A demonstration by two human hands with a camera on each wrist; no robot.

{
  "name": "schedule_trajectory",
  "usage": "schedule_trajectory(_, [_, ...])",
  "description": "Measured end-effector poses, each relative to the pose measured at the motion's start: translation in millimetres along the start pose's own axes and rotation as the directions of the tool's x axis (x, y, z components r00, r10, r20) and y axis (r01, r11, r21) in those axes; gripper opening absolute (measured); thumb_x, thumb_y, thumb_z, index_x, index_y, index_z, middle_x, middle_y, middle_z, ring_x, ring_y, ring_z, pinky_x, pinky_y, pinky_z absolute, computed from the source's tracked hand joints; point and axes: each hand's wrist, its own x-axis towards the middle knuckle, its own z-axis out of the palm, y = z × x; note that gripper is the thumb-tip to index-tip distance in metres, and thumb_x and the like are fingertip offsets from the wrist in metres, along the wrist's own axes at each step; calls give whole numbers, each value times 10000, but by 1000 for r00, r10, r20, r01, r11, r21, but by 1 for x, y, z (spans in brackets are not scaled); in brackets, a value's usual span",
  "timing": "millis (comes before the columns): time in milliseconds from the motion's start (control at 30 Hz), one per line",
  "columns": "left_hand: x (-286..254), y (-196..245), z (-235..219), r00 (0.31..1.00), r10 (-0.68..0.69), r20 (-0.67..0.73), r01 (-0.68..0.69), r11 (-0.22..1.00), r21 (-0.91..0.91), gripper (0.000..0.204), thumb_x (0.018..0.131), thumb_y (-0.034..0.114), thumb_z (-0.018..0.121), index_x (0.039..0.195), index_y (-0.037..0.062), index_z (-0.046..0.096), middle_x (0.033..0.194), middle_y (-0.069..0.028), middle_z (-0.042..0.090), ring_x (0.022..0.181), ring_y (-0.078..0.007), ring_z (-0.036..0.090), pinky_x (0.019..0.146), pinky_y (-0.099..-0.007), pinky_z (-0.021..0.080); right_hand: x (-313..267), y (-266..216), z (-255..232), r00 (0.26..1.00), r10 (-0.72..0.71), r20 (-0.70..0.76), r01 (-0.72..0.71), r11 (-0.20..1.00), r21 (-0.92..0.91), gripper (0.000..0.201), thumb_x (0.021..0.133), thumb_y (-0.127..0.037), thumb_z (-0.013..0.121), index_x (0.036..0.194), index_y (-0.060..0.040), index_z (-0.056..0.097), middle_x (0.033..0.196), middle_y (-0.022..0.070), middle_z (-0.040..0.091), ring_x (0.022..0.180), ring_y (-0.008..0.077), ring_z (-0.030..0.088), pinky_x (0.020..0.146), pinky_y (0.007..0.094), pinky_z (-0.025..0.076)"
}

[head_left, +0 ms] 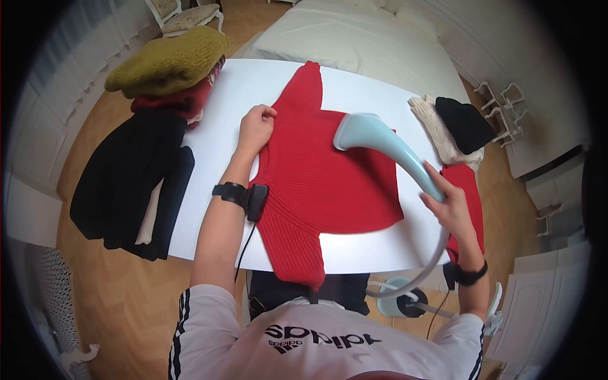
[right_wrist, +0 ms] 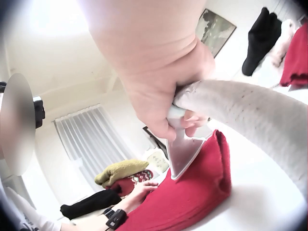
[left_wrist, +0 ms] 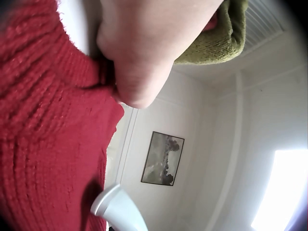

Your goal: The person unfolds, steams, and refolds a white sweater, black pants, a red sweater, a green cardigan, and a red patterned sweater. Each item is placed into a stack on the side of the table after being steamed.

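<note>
A red knit sweater (head_left: 316, 171) lies spread on a white table, one sleeve toward the far edge and the other toward the person. At its neckline edge, my left hand (head_left: 256, 128) pinches the knit between thumb and curled fingers; the left wrist view shows this hand (left_wrist: 144, 53) close against the ribbed fabric (left_wrist: 43, 110). My right hand (head_left: 451, 206) grips the handle of a light blue steamer (head_left: 386, 139), whose head is over the sweater's far right part. In the right wrist view, the fingers of that hand (right_wrist: 159, 82) wrap around the handle beside the grey hose (right_wrist: 250, 106).
Folded clothes, an olive knit (head_left: 171, 60) and black garments (head_left: 130, 177), lie at the left edge. At the right edge are a cream knit (head_left: 437, 130), a black item (head_left: 464, 123) and a red garment (head_left: 467, 202). The steamer hose (head_left: 427, 269) hangs off the near edge; a bed (head_left: 354, 38) stands beyond.
</note>
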Motion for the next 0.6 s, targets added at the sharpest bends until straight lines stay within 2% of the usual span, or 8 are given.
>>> schedule_trajectory(100, [2,-6,3,999,46,-15,-46,999,-2,195,873,50,624,1019,26,750,977,-141,743,853,-245,703,814,-358,560,-34,20,-15,981,161,-112,-152,985,84,701,864,-28,718,1528,-165,538,865,54,690,745,99,630,759,276,534])
schedule_trajectory(233, [-1,1,2,1000,-15,7,15,1000,22,209,868,47,622,1027,28,756,990,-140,745,862,-240,703,820,-355,560,-65,14,-17,963,241,-120,-216,958,188,701,862,1,705,1529,-124,529,1005,42,718,808,83,626,788,264,532])
schedule_trajectory(333, [2,-2,1,1000,10,10,-10,1000,23,219,862,45,625,1034,31,761,995,-138,746,865,-237,703,822,-350,560,-75,-7,-4,989,139,50,-148,948,281,684,848,16,735,1500,-42,538,1264,101,717,931,68,621,827,265,532])
schedule_trajectory(367, [2,-4,1,999,31,9,-31,999,16,218,864,48,628,1036,32,761,1001,-137,747,867,-236,704,825,-349,560,-76,-11,5,998,23,58,-36,973,228,684,839,9,756,1489,-65,559,1247,144,725,915,89,653,838,272,537])
schedule_trajectory(433, [2,-5,1,999,53,13,-53,999,10,217,866,50,630,1037,33,762,1006,-136,748,869,-235,704,827,-348,560,-78,-33,13,984,-21,175,-26,965,261,682,822,0,772,1473,-88,585,1091,167,744,844,146,681,800,291,542])
schedule_trajectory(467, [2,-4,1,999,39,26,-40,999,7,219,870,50,628,1042,33,761,1012,-136,748,873,-233,706,827,-347,561,-82,-36,10,984,-15,175,-33,964,264,682,822,0,772,1473,-88,585,1091,167,744,844,146,681,800,291,542])
schedule_trajectory(533, [1,-3,-1,999,21,38,-22,1000,7,221,874,51,626,1048,33,761,1017,-135,749,878,-232,707,828,-345,562,-87,-39,5,958,-86,272,40,985,170,671,804,-6,780,1447,-105,615,926,154,723,761,206,671,734,313,531])
schedule_trajectory(600, [1,-3,-2,999,22,40,-22,1000,0,223,883,56,621,1055,35,762,1040,-141,744,896,-236,704,842,-346,561,-101,-32,-4,967,-87,240,47,985,166,661,797,-7,782,1433,-97,626,881,141,710,736,213,657,710,319,520])
